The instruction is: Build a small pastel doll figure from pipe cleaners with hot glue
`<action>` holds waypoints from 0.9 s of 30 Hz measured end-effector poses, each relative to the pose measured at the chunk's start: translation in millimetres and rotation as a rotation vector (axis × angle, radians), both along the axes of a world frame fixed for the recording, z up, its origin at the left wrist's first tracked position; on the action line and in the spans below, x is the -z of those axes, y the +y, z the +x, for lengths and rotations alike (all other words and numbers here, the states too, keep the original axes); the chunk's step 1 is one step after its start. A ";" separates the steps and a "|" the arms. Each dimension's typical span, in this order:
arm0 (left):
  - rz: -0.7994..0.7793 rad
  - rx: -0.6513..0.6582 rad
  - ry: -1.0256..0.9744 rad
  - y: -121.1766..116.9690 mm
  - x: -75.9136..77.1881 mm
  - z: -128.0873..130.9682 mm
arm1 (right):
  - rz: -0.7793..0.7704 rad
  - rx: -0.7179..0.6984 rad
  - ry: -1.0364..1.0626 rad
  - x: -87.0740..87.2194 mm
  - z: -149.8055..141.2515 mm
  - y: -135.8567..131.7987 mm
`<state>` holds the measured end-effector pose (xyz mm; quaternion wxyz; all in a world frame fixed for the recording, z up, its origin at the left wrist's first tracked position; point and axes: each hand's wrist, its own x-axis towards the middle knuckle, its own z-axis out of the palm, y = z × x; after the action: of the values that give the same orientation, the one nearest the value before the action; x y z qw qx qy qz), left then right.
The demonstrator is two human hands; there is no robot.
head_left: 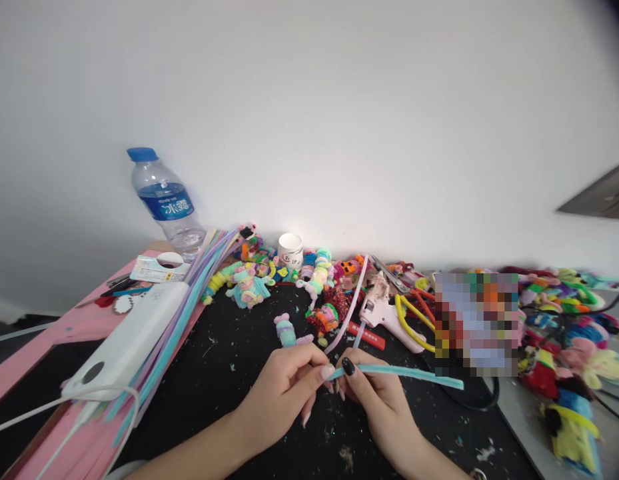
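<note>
The water bottle (pixel 165 203) stands at the table's (pixel 229 373) far left corner, the power bank (pixel 126 341) before it beside the pipe-cleaner bundle (pixel 189 293); the glue gun (pixel 382 308) and scissors (pixel 412 308) lie right of centre, behind both hands' pipe cleaner (pixel 409 375)

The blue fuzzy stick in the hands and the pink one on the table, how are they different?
The blue fuzzy stick is pinched at one end by both hands, left hand and right hand; the pink fuzzy stick lies untouched on the black mat. The blue one points sideways, the pink one slants away. Both are thin and fuzzy.
</note>
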<state>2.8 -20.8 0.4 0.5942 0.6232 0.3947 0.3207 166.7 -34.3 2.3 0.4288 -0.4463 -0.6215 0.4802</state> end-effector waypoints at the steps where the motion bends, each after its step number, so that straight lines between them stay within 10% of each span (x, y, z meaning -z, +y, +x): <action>1: -0.001 0.000 0.008 -0.4 -0.6 -0.1 | 0.004 -0.006 -0.007 0.2 0.1 -0.3; 8: 0.357 0.043 0.237 2.6 -8.7 -3.5 | -0.046 -0.059 -0.086 8.4 4.1 -2.6; 19: 0.108 0.069 0.077 1.8 -6.1 -4.7 | -0.075 -0.017 0.056 9.1 1.8 0.4; 27: 0.330 0.083 0.189 2.6 -8.6 -2.7 | -0.001 -0.031 -0.045 12.8 3.8 -1.0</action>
<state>0.1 -18.2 9.0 0.4568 0.7553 0.3647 0.2963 170.5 -35.3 -10.5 0.4071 -0.4475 -0.6376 0.4768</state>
